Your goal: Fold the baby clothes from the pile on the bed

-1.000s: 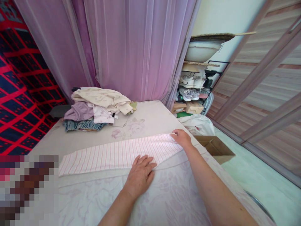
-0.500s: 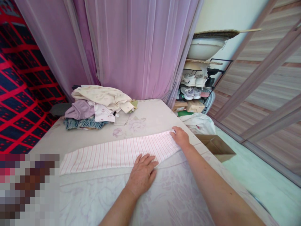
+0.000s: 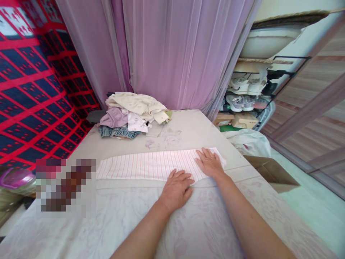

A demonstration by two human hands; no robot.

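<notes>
A long strip of folded cloth, white with pink stripes [image 3: 140,165], lies flat across the floral-covered surface before me; its exact garment kind does not show. My left hand [image 3: 178,189] rests palm down on its near edge, right of the middle, with fingers stretched out. Farther right, my right hand [image 3: 210,162] lies flat on the cloth close to its right end, fingers spread. Neither hand grips anything. A little of the cloth's right end sticks out beyond my right hand.
A pile of clothes [image 3: 134,109] sits at the back left of the floral-covered surface [image 3: 121,219]. Purple curtains [image 3: 172,54] hang behind. To the right stand a shoe rack [image 3: 246,93], a white plastic bag [image 3: 250,140] and an open cardboard box [image 3: 272,174]. A blurred patch covers something at left.
My right hand has let go of the cloth's right end corner and now lies flat with fingers spread. My left hand stays on the near edge. The view has turned slightly left.
</notes>
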